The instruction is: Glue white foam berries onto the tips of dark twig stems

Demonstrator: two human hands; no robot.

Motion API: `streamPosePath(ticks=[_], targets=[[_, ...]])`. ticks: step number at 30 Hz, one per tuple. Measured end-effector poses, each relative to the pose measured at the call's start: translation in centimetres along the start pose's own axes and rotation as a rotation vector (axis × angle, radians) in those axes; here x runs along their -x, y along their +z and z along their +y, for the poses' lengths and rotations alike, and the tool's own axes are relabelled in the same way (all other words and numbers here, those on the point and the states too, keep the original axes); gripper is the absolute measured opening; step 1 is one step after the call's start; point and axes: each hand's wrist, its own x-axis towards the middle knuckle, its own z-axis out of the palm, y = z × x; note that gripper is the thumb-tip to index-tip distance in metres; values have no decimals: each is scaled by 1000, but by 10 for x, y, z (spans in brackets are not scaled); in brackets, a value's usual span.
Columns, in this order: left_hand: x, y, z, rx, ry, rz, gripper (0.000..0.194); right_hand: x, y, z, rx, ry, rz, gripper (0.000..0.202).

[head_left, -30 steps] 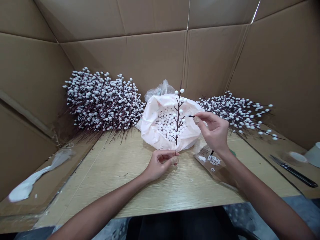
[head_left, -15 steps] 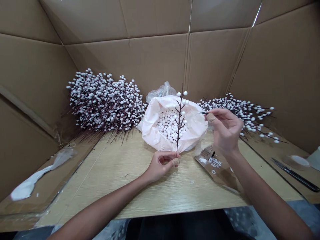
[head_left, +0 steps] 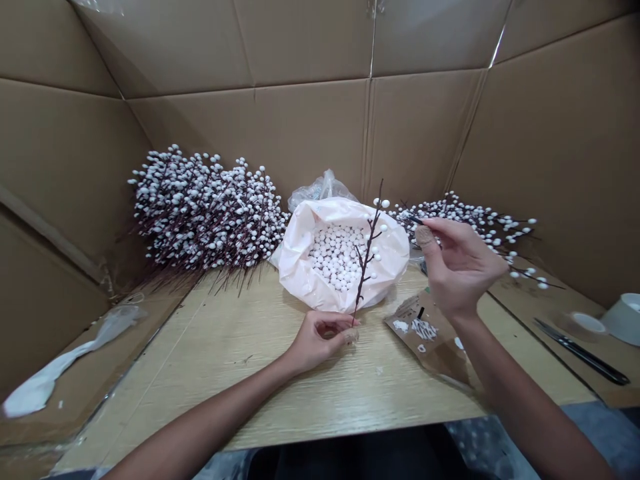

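My left hand (head_left: 325, 340) pinches the lower end of a dark brown artificial berry stem (head_left: 367, 257). The stem leans to the right, and several white berries sit on its twigs, mostly on the right side. Raised to the right of it, my right hand (head_left: 460, 263) is closed on a small thin black stick (head_left: 415, 221), apart from the stem. Behind the stem stands an open pale pink plastic bag (head_left: 297, 270) with many loose white foam berries (head_left: 335, 253) in it.
A large pile of white-berried stems (head_left: 205, 207) lies at back left, a smaller pile (head_left: 480, 220) at back right. Brown card (head_left: 437, 353) with white glue-like smears lies below my right hand. At right are scissors (head_left: 583, 350) and a tape roll (head_left: 587, 325). Cardboard walls (head_left: 310, 127) surround the table.
The stem in my left hand has turned and now tilts to the right instead of standing nearly upright. My right hand stays raised with the black stick. The whole view has shifted slightly.
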Motion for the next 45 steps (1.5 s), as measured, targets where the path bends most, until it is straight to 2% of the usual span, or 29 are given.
streamPosePath(ticks=[9, 16, 30, 37, 45], targets=[[-1, 0, -7, -38, 2, -5, 34, 0, 0, 6, 34, -44, -47, 24], [0, 0, -6, -40, 16, -4, 31, 0, 0, 6, 36, -61, -70, 26], [0, 0, -5, -28, 17, -5, 32, -1, 0, 11, -4, -30, -59, 27], [0, -1, -5, -17, -5, -12, 34, -4, -1, 5, -46, -26, 6, 21], [0, -1, 0, -72, -12, -87, 34, -21, -7, 8, 49, 2, 182, 14]])
